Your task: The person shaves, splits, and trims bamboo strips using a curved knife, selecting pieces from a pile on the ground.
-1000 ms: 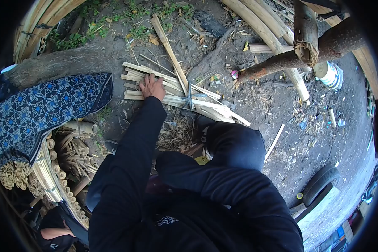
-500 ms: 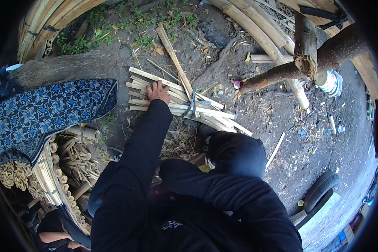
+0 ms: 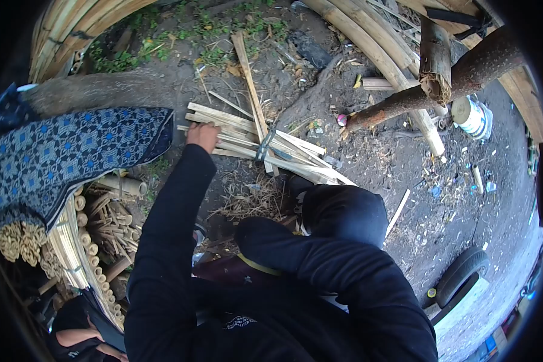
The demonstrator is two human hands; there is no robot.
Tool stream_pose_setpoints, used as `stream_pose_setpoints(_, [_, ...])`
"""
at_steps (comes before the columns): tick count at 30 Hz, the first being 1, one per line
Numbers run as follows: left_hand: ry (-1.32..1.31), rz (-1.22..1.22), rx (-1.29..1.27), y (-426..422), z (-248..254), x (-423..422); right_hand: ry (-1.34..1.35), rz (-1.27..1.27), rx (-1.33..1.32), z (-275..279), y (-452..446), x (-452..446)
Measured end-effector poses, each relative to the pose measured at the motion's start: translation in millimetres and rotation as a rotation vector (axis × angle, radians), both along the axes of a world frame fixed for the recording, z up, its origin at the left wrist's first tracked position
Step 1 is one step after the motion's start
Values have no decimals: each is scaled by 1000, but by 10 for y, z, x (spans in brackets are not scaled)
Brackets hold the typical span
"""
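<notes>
My left hand [image 3: 204, 136] is at the left ends of a loose bundle of pale split bamboo strips [image 3: 241, 145] lying on the ground. Its fingers are curled over some strip ends, though the fingertips are partly hidden. A dark tie [image 3: 265, 146] wraps the bundle towards its right half. One longer strip [image 3: 247, 75] runs through the tie at a slant, towards the top of the view. My right hand does not show; only dark clothing fills that side.
Patterned blue cloth [image 3: 78, 151] covers something on the left, above stacked bamboo poles [image 3: 84, 235]. A branch [image 3: 398, 108], a white bucket [image 3: 472, 117] and a tyre [image 3: 461, 274] are on the right. Another person [image 3: 78, 332] is at the lower left.
My left hand has moved left, from on top of the strips to their left ends. The strips near it have shifted and lie closer together.
</notes>
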State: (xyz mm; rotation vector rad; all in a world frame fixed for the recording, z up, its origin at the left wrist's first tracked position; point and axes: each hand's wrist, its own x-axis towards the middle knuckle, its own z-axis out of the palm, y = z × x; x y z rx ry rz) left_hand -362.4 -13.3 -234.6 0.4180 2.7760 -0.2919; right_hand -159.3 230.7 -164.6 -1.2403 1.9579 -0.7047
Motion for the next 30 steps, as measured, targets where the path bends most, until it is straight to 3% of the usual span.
stream_pose_setpoints(4, [95,71,-112,-686,605,431,42,22,50,-14,-136,-96])
stream_pose_setpoints(7, [123,136,-158,-785,1343,921,60,22,102,-46,-235,-209])
stream_pose_setpoints(14, [155,628,-121,-692,2417,2457,89,21,201,-2,-295,-314])
stream_pose_setpoints(18, [65,741,48,-499,2437,3314,20,-72,208,-23,-308,-343])
stream_pose_setpoints(21, [82,812,152,-473,1973,3606,-61,-198,151,-57,-324,-291])
stream_pose_setpoints(23, [2,804,145,-562,1542,3564,-136,-288,102,-105,-317,-182])
stream_pose_setpoints(25, [82,850,185,-448,1362,3357,-183,-374,52,-156,-298,-107])
stream_pose_setpoints(27, [213,959,470,-386,1032,3106,-216,-457,0,-192,-265,-34])
stream_pose_setpoints(29, [240,942,671,-179,948,2783,-229,-535,-45,-237,-228,66])
stream_pose_setpoints(30, [314,761,624,2,1142,2664,-234,-570,-66,-265,-212,119])
